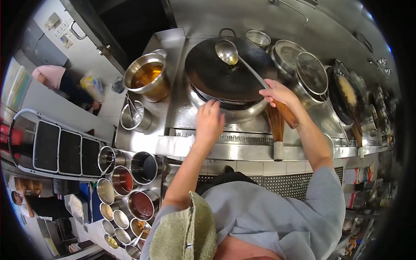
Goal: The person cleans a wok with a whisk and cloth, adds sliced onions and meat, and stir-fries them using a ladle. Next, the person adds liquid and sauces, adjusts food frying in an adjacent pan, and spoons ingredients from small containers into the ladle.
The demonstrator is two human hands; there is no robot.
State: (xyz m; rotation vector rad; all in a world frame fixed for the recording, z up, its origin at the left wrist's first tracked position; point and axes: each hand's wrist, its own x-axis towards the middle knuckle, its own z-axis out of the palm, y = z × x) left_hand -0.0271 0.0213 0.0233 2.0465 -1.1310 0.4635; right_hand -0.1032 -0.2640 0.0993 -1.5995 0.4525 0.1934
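My right hand (pixel 279 94) is closed around the shaft of a ladle (pixel 253 73), just above its wooden grip. The ladle's round metal bowl is over the dark wok (pixel 203 65), with a little yellow liquid at its lip. Just off the wok's near rim is my left hand (pixel 209 123), slightly blurred, with its thumb apart from the loosely bent fingers and nothing visible in it. A bamboo wok brush (pixel 276 125) lies below my right hand at the stove's front.
Left of the wok stand a pot of amber oil (pixel 147 76) and a smaller metal pot (pixel 135 116). Strainers (pixel 312 73) rest on pots at the right. Several sauce containers (pixel 141 204) fill the lower left. Two other people are in the background at left.
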